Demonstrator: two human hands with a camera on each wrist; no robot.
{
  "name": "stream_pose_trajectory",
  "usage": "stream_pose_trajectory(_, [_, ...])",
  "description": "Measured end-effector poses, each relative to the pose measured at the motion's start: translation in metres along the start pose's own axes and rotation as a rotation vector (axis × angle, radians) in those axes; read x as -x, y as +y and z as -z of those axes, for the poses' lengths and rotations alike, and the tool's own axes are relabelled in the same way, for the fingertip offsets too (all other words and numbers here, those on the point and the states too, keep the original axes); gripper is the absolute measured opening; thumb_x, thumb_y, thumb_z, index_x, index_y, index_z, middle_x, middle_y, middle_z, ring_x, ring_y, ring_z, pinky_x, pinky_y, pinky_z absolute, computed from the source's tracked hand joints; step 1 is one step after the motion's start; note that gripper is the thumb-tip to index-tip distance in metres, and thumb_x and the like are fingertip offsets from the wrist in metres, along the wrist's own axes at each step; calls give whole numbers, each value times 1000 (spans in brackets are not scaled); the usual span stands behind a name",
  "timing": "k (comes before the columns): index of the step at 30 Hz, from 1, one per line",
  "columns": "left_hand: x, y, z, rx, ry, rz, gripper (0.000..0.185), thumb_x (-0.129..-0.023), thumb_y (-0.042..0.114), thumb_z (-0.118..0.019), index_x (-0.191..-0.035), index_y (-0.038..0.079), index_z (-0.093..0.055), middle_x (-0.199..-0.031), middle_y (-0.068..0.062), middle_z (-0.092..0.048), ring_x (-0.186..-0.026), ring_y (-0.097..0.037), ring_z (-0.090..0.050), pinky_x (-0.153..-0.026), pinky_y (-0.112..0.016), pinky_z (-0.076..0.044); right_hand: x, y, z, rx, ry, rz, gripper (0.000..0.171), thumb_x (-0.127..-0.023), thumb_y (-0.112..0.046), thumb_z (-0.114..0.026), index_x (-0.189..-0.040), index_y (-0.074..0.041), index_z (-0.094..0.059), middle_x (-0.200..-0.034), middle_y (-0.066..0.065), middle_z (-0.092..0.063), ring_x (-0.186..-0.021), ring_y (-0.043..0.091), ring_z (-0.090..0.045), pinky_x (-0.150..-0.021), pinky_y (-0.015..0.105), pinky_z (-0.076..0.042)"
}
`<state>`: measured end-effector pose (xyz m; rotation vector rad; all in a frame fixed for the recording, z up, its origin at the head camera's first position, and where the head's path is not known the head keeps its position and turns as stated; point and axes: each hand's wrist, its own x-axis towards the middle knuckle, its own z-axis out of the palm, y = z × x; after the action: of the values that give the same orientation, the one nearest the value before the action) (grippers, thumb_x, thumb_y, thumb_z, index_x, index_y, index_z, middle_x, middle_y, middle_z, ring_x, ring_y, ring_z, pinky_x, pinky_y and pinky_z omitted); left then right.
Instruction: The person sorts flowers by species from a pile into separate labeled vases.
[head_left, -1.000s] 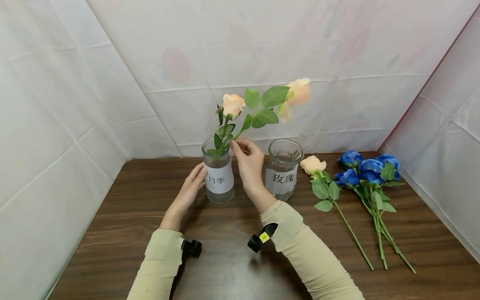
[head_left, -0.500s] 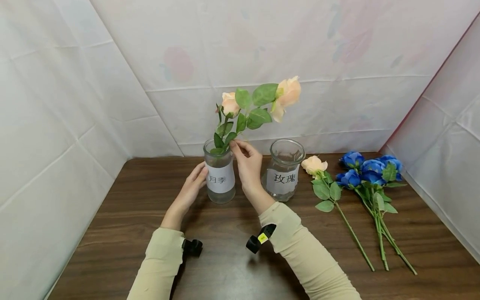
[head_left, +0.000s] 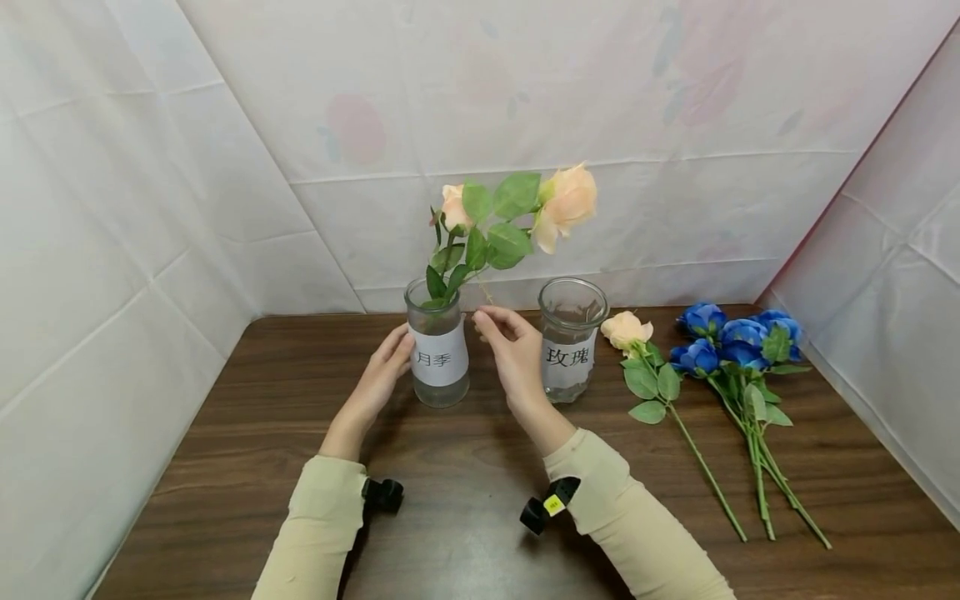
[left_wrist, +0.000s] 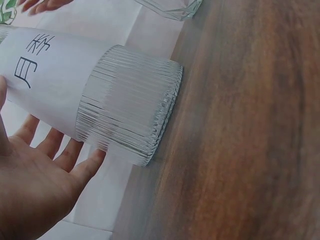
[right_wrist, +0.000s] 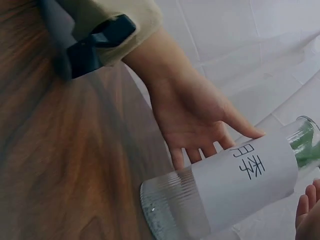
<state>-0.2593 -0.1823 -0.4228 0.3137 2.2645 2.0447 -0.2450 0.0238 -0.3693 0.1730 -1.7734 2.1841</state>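
In the head view a narrow glass vase (head_left: 440,360) with a white label holds two peach roses. The taller rose (head_left: 566,204) leans right over its rim; the shorter rose (head_left: 455,208) stands more upright. My left hand (head_left: 381,367) holds the vase from the left, thumb in front and fingers behind it, also seen in the left wrist view. Just right of the vase, apart from it, my right hand (head_left: 513,350) hangs with loosely bent fingers and no flower between them. In the right wrist view only part of my right hand (right_wrist: 309,205) shows.
A wider labelled glass vase (head_left: 572,350) stands close to my right hand, without flowers. Farther right a peach rose (head_left: 628,332) and several blue roses (head_left: 742,342) lie on the brown wooden table (head_left: 450,517). White curtains (head_left: 375,100) enclose the back and sides.
My right hand has let go of the taller rose's stem and moved down and right. That rose now leans slightly further left than before. My left hand stays on the vase.
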Motion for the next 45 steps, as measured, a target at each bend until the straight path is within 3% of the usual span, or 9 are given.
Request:
stream_pose_trajectory(4, [0, 0, 1, -2, 1, 1, 60, -107, 44, -37, -154, 8, -31, -156, -16, -33, -143, -29, -31, -115, -49, -29, 12, -4, 18, 31, -52, -6, 21, -92, -8, -71, -107, 7, -71, -89, 4, -71, -81, 13, -66, -77, 30, -56])
stream_pose_trajectory(11, [1, 0, 4, -16, 6, -2, 60, -107, 43, -36, -154, 7, -30, -155, -18, -33, -143, -30, -31, -115, -50, -29, 34, -21, 55, 89, -177, 0, 21, -93, -3, -69, -110, 10, -68, -97, 17, -71, -84, 16, -68, -79, 33, -58])
stream_pose_trajectory(12, [1, 0, 4, -17, 7, -1, 59, -107, 43, -36, -154, 7, -30, -155, -18, -33, -143, -30, -31, -115, -50, -29, 37, -24, 61, 108, -196, -2, 22, -92, -3, -69, -110, 9, -68, -98, 17, -71, -85, 16, -68, -75, 31, -58])
stream_pose_trajectory(17, [0, 0, 3, -19, 6, 1, 60, -107, 43, -36, -154, 7, -30, -155, -18, -32, -143, -30, -30, -115, -50, -29, 51, -33, 94, 196, -261, 10, 22, -92, -4, -70, -111, 8, -68, -103, 9, -71, -92, 14, -68, -77, 25, -57])
stream_pose_trajectory(21, [-1, 0, 2, -18, 6, 4, 60, -107, 44, -37, -154, 8, -31, -155, -17, -33, -143, -29, -31, -115, -49, -29, 57, -37, 123, 262, -257, 8, 24, -92, -4, -70, -111, 10, -66, -103, 3, -71, -92, 15, -67, -82, 27, -56])
stream_pose_trajectory(28, [-2, -1, 0, -11, -1, 6, 59, -107, 43, -37, -154, 7, -31, -156, -17, -32, -143, -30, -31, -115, -49, -29, 60, -42, 173, 423, -201, -68, 30, -95, -14, -68, -116, 7, -66, -103, 8, -72, -93, 23, -70, -82, 31, -57])
stream_pose_trajectory(36, [-2, 0, -4, 3, 11, -6, 57, -108, 41, -37, -154, 7, -31, -154, -17, -34, -142, -30, -32, -115, -49, -30, 63, -47, 220, 594, -172, -136, 35, -97, -25, -67, -122, 0, -65, -105, 0, -71, -94, 14, -68, -79, 26, -57])
stream_pose_trajectory(40, [-1, 0, -5, 23, 17, -32, 57, -108, 38, -37, -156, 7, -28, -156, -17, -31, -143, -31, -29, -115, -50, -27, 63, -53, 239, 663, -169, -185, 37, -98, -30, -65, -124, -4, -65, -107, 0, -70, -93, 13, -67, -75, 29, -56])
stream_pose_trajectory(45, [2, 1, -5, 38, 18, -61, 57, -108, 35, -37, -156, 6, -26, -159, -15, -27, -145, -31, -25, -116, -52, -24, 59, -53, 261, 729, -179, -223, 43, -98, -32, -64, -128, 0, -62, -109, 5, -71, -92, 11, -68, -74, 29, -57])
